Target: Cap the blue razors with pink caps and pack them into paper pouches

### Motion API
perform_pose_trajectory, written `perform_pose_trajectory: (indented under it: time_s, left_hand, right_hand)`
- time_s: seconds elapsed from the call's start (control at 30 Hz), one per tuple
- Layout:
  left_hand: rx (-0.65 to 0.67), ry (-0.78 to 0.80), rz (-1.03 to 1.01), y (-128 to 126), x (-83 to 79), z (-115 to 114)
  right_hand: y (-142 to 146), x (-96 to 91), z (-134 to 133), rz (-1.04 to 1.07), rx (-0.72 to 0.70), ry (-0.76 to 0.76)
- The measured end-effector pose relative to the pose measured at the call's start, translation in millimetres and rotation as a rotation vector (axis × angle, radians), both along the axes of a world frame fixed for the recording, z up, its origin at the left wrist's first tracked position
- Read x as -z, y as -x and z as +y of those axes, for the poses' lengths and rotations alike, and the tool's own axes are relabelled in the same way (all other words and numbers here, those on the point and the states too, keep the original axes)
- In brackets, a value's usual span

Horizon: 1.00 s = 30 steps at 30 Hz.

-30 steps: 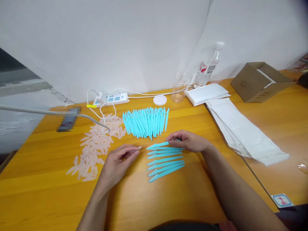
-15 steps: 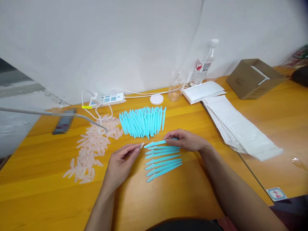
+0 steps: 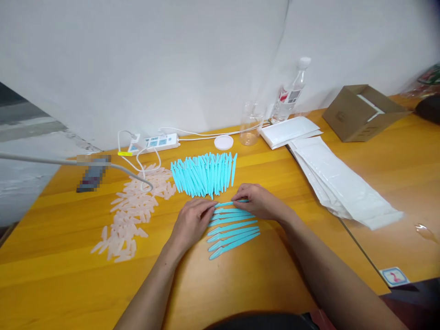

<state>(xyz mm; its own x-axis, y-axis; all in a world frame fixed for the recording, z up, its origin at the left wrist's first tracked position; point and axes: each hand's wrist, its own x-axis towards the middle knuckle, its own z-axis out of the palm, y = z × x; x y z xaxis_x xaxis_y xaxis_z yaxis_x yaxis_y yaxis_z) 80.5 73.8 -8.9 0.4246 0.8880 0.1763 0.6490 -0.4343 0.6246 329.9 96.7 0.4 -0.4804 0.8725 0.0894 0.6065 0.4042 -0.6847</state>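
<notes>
My right hand point(image 3: 256, 201) pinches the handle end of the topmost turquoise stick point(image 3: 227, 204) in a short row of turquoise plastic sticks point(image 3: 232, 231) lying on the wooden table point(image 3: 240, 284). My left hand point(image 3: 192, 220) has its fingers closed at the tip of that same stick, where it held a small pale pink cap a moment ago; the cap is hidden now. Behind the hands lies a bigger pile of turquoise sticks point(image 3: 204, 174). A spread of pale pink caps point(image 3: 132, 211) lies to the left.
A white power strip point(image 3: 154, 142) with cables, a white lid point(image 3: 223, 142), a clear jar point(image 3: 249, 126) and a plastic bottle point(image 3: 290, 94) stand along the wall. White pouches point(image 3: 340, 183) and a cardboard box point(image 3: 360, 112) lie on the right. A grey arm point(image 3: 68, 162) reaches in at left.
My left hand has moved right, bringing the pink cap to the tip of the top turquoise stick. My right hand has stayed on the stick's handle.
</notes>
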Motion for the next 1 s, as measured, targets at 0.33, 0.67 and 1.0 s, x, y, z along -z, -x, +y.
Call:
perform_pose_trajectory:
  time_s: [0.33,0.67,1.0]
  left_hand:
    - [0.091,0.029,0.112,5,-4.4,-23]
    - [-0.146,-0.080,0.530,155,-19.7,-33]
    - [-0.248,-0.023,0.500,173,-15.4,-38]
  right_hand:
    - [2,-15.3,-12,-0.169,-0.098,0.133]
    - [9,-1.6,64,-0.312,0.642,0.086]
    - [-6,3.8,81,-0.448,0.737,0.191]
